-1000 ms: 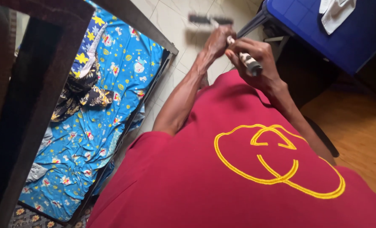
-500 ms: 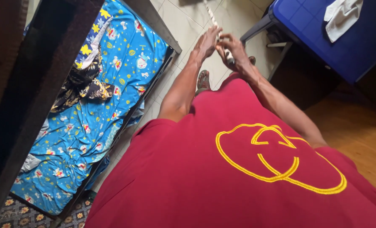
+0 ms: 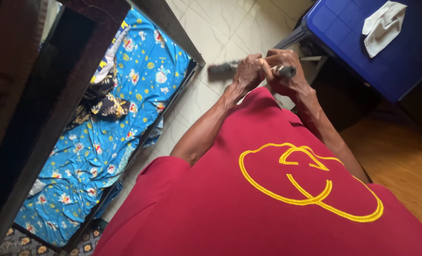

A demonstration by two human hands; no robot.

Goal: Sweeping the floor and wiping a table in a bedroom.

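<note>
Both hands are closed around one stick-like tool held level out in front of the person's chest. The left hand (image 3: pixel 248 72) is clenched on the shaft toward its dark, blurred end, and the right hand (image 3: pixel 283 72) grips the banded handle end, whose tip juts out to the right of the knuckles. The long-handled brush (image 3: pixel 223 69) lies roughly crosswise in the view, its dark head pointing left over the pale tiled floor (image 3: pixel 220 23); the head is too blurred to make out further. In the near part of the scene is the person's red shirt (image 3: pixel 249 208) with a yellow looped emblem. To the left lies a bed with a blue patterned sheet (image 3: pixel 111 142), a dark crumpled garment (image 3: pixel 102 102) on it, and a dark wooden frame (image 3: pixel 35 123) beside it. Far right stands a blue desk (image 3: pixel 358 42) carrying a folded white cloth (image 3: pixel 381 26).
</note>
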